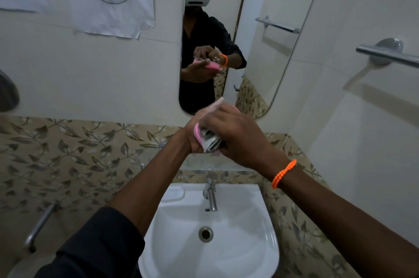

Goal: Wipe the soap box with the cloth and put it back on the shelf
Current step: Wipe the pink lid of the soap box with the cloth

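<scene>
Wiping step in hand. Pink soap box held up above the sink, in front of the mirror. Left hand closed round the box from the nine o'clock side, cupping it from beneath. Right hand at three o'clock, fingers bunched tight on the folded cloth, pressing it against the box face. Box mostly hidden behind cloth and knuckles, so probably only part wiped; hard to tell how clean. Reflection shows the same clasp from the front.

Next: turn the box in the left hand, run the cloth over remaining sides, then lift the cloth away and reach for the shelf. Shelf not clearly in view; possibly the pale ledge at six o'clock below the hands.
</scene>
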